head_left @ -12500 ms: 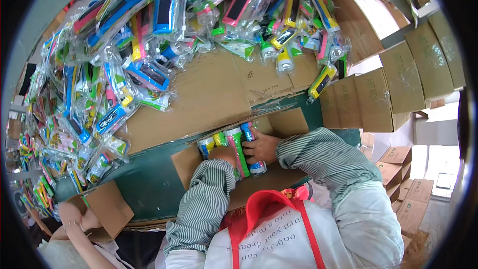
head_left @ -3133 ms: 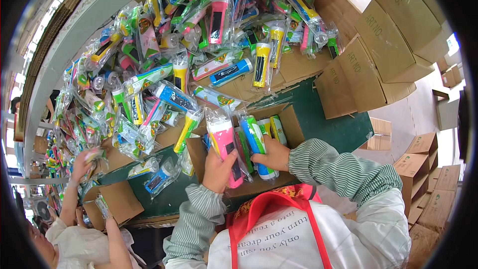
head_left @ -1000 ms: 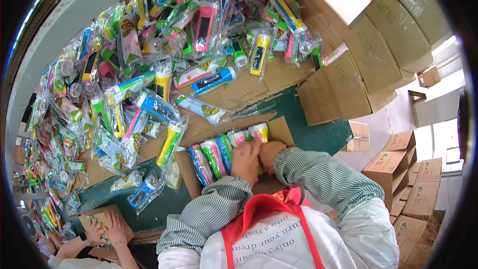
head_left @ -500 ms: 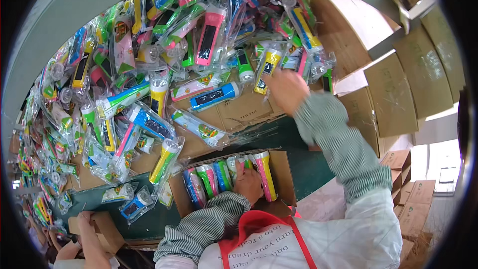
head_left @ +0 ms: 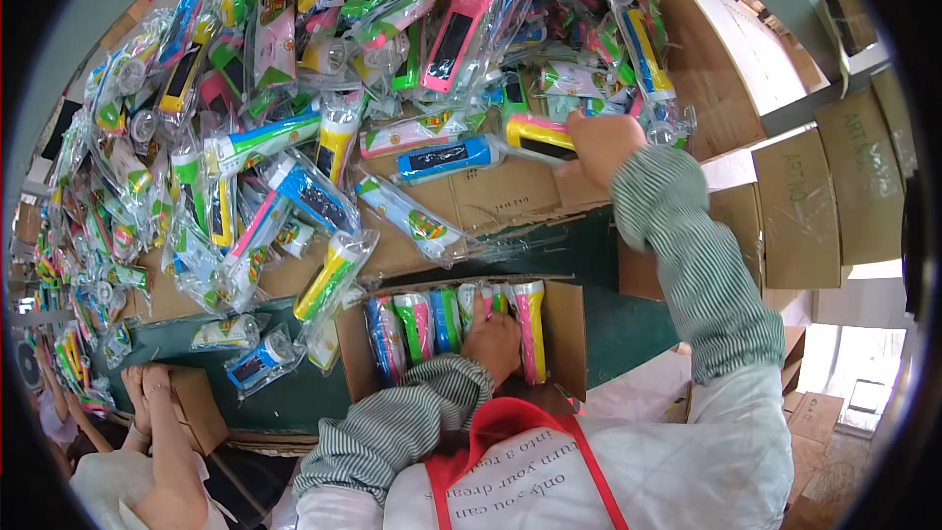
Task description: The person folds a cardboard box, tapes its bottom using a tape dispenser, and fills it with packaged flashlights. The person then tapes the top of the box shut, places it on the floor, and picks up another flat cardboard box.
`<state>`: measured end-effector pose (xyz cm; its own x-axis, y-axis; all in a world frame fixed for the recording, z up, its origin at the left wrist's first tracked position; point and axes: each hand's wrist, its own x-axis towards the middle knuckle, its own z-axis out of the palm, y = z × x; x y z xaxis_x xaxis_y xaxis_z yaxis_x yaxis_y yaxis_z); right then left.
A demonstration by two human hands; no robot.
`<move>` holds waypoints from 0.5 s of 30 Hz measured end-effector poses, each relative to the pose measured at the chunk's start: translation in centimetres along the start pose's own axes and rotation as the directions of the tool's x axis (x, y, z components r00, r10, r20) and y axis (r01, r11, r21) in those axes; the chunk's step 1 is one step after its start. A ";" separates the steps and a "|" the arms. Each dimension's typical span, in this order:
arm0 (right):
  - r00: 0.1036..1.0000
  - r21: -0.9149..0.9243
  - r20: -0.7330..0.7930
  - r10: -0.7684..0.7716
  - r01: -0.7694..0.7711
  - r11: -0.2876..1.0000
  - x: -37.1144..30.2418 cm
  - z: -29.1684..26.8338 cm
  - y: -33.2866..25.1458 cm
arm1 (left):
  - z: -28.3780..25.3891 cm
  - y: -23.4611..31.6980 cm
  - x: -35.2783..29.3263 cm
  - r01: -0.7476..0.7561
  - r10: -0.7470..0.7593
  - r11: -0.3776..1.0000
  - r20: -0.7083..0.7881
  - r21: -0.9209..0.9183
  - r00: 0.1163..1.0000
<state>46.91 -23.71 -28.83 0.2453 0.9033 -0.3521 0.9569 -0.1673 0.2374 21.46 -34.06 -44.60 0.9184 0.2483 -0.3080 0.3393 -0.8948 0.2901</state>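
A cardboard box [head_left: 562,334] in front of me holds a row of plastic-bagged flashlights [head_left: 446,319] in several colours, standing on end. My left hand [head_left: 494,342] reaches into it, fingers partly hidden and curled on a flashlight in the row. On its right stands a yellow and pink flashlight [head_left: 531,329]. My right hand [head_left: 605,145], at the right front of the pile, is closed on the end of a bagged yellow and pink flashlight [head_left: 540,137] with a dark panel, lying sideways. A blue flashlight [head_left: 446,157] lies left of it on cardboard.
A large heap of bagged flashlights [head_left: 285,128] covers the far side and left. A few lie on the green table [head_left: 510,253], among them a blue one [head_left: 257,363]. Cardboard boxes [head_left: 797,206] stand at right. Another person's hands [head_left: 147,388] are beside a box [head_left: 191,412] at lower left.
The flashlight at my right hand has turned from upright to sideways, its pink side now showing. My left hand stays in the box. The other person's hands have shifted, and the view has moved.
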 end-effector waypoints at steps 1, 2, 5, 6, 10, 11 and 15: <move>0.997 0.111 -0.072 0.022 -0.014 0.994 -2.8 -1.1 -1.7 | 0.4 -0.4 -0.1 0.024 -0.024 1.000 0.006 0.020 1.000; 0.989 0.282 -0.145 0.027 0.015 0.959 -6.0 -1.5 -3.0 | -0.6 -0.7 -0.3 0.025 -0.023 0.999 0.054 -0.039 0.998; 0.994 0.679 -0.002 -0.113 0.085 0.729 -14.2 -2.9 -5.8 | -1.6 -1.2 -2.4 -0.079 0.075 0.997 -0.203 -0.015 0.976; 0.988 0.675 0.076 -0.133 0.047 0.736 -16.2 -2.5 -7.0 | -1.8 -1.5 -3.0 -0.093 0.101 0.994 -0.172 0.053 0.980; 0.986 0.520 0.165 -0.008 -0.080 0.851 -19.3 4.0 -12.4 | -5.8 -2.5 -5.5 -0.217 0.204 0.973 0.142 0.080 0.969; 0.984 0.476 0.167 0.056 -0.130 0.870 -18.7 6.0 -13.5 | -5.3 -2.8 -5.6 -0.220 0.208 0.972 0.138 0.082 0.968; 0.964 0.488 0.203 0.174 -0.254 0.835 -15.7 11.0 -16.7 | -4.6 -2.6 -4.6 -0.209 0.180 0.971 0.222 0.116 0.958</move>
<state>28.76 -39.46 -37.25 0.4344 0.7610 -0.4818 0.8128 -0.5617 -0.1544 17.24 -31.15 -39.80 0.8961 -0.0054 -0.4439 0.1136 -0.9639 0.2410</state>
